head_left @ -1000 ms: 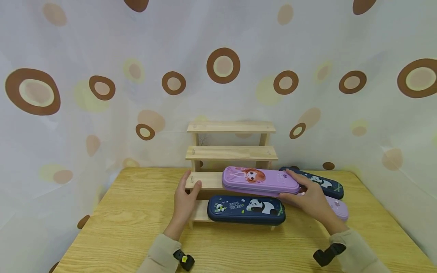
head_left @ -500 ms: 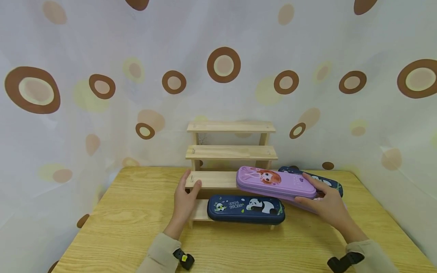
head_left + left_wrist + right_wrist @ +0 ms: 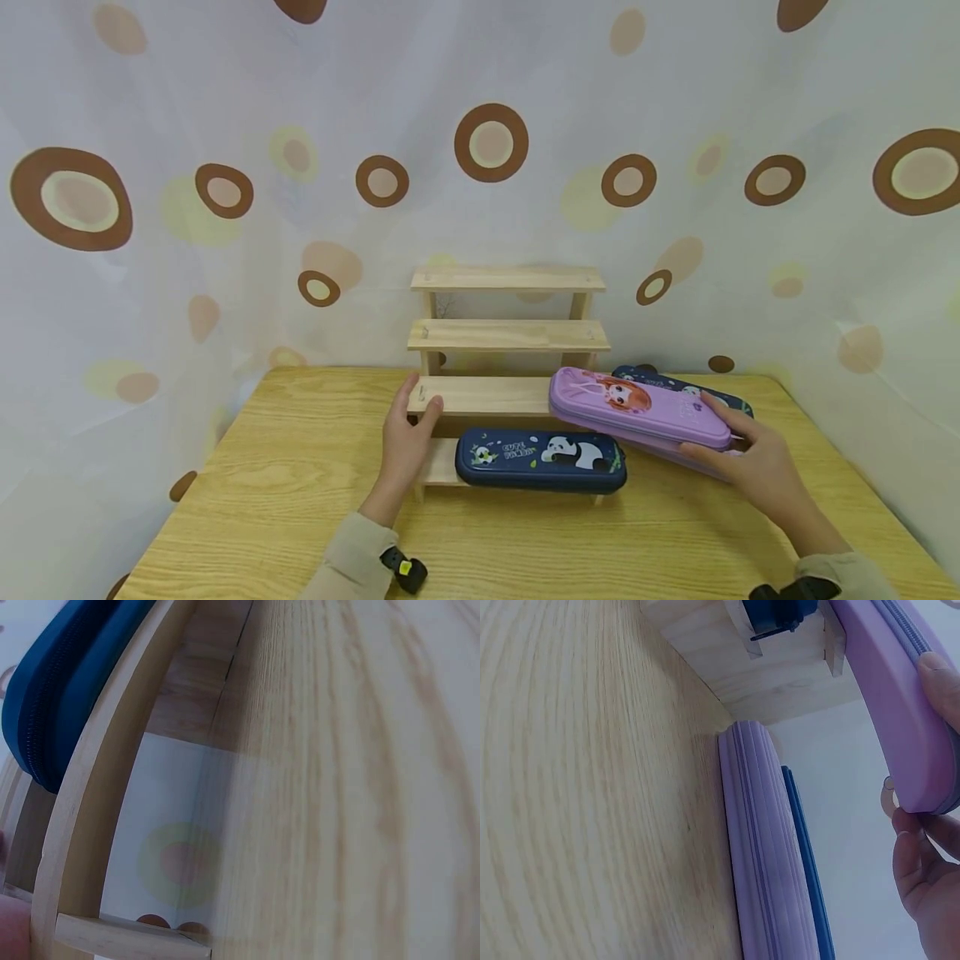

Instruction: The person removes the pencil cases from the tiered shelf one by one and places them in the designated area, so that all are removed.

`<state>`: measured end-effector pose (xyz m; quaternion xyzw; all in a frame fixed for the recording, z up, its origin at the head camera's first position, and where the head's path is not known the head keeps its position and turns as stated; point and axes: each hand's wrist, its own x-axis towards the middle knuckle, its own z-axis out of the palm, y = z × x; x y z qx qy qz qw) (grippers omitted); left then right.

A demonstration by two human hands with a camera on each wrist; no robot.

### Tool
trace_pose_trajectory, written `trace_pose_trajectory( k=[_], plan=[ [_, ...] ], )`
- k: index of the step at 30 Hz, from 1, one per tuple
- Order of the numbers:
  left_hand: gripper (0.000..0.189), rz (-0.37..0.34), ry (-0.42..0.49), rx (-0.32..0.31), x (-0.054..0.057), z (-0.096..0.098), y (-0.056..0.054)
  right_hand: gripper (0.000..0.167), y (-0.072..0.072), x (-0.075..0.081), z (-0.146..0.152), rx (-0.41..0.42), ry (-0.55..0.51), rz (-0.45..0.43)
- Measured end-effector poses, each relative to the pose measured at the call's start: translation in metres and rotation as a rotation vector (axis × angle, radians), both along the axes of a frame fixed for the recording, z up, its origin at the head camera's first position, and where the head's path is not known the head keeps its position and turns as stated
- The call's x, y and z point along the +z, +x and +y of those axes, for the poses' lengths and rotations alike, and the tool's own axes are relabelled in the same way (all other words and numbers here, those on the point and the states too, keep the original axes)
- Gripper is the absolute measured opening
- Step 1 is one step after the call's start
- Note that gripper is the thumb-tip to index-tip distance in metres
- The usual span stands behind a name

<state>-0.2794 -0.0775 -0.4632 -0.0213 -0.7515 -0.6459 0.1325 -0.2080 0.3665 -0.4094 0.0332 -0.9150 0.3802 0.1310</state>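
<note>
My right hand [image 3: 757, 467] grips the right end of a purple pencil case [image 3: 637, 408] with a red-haired girl on its lid. In the right wrist view this purple case [image 3: 892, 712] is up off the table, thumb on its zipper side and fingers at its end. My left hand [image 3: 405, 442] touches the left end of a shelf board on a wooden step rack [image 3: 480, 396], thumb and index finger spread apart. Just right of it, a dark blue panda pencil case [image 3: 540, 461] lies on the rack's lowest step; it also shows as a blue case [image 3: 45, 705] in the left wrist view.
A second purple pencil case [image 3: 765, 847] lies on the table, mostly hidden by the held one in the head view. Behind it lies another dark blue panda case [image 3: 731, 400]. The rack's upper boards [image 3: 510, 335] rise at the back, near the patterned wall covering [image 3: 487, 225].
My right hand has moved right, carrying the purple pencil case off the middle of the rack toward the right side. The left hand and the blue case on the lowest step have stayed put.
</note>
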Motion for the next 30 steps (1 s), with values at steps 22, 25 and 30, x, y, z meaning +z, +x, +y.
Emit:
trace_pose_trajectory(
  k=[22, 25, 30],
  plan=[
    [0.065, -0.001, 0.015, -0.009, -0.001, 0.0, 0.001, 0.079, 0.027, -0.009, 0.048, -0.088, -0.048, -0.05],
    [0.066, 0.002, 0.017, -0.01, 0.0, 0.0, 0.001, 0.078, 0.031, -0.011, 0.057, -0.095, -0.06, -0.032],
    [0.065, 0.002, 0.02, -0.01, 0.0, 0.0, 0.001, 0.078, 0.036, -0.013, 0.068, -0.122, -0.079, -0.009]
  ],
)
